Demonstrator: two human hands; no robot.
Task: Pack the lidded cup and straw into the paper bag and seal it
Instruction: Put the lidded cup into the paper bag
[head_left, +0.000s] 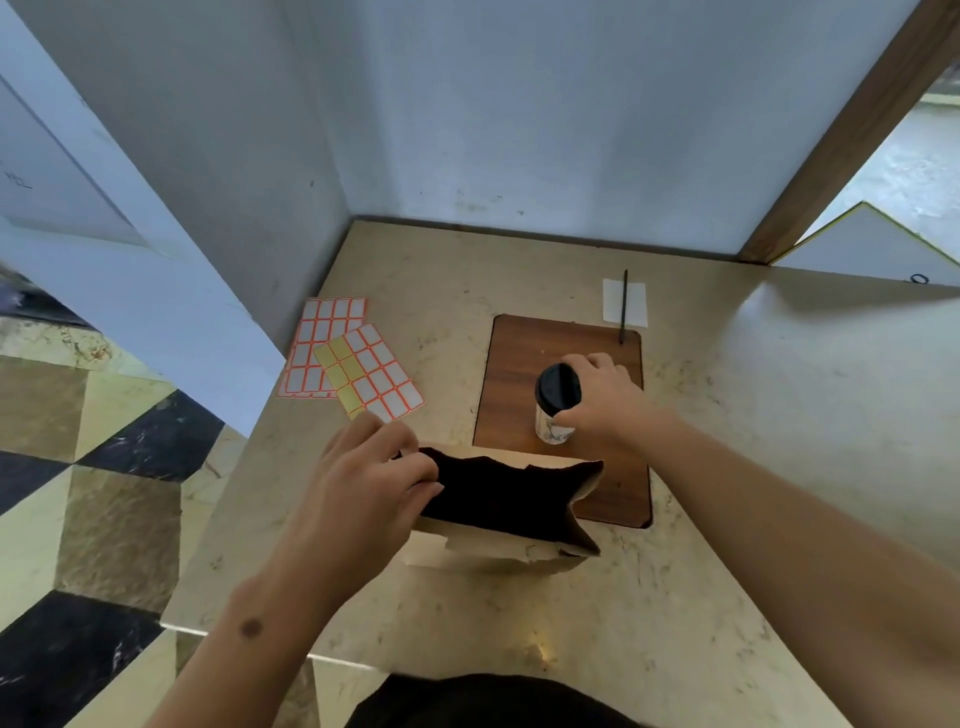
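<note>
A brown paper bag (498, 553) stands open on the counter in front of me, its mouth dark inside. My left hand (363, 483) grips the bag's left rim. Just beyond the bag, a white cup with a black lid (557, 391) stands on a wooden board (519, 364). My right hand (605, 402) is wrapped around the cup from the right side. A thin black straw (624, 306) lies on a white paper slip (636, 304) at the board's far edge.
Two sheets of red-bordered stickers (358, 364) lie at the left of the marble counter (727, 467). White walls close the far side and left corner. The counter's left edge drops to a checkered floor (78, 467).
</note>
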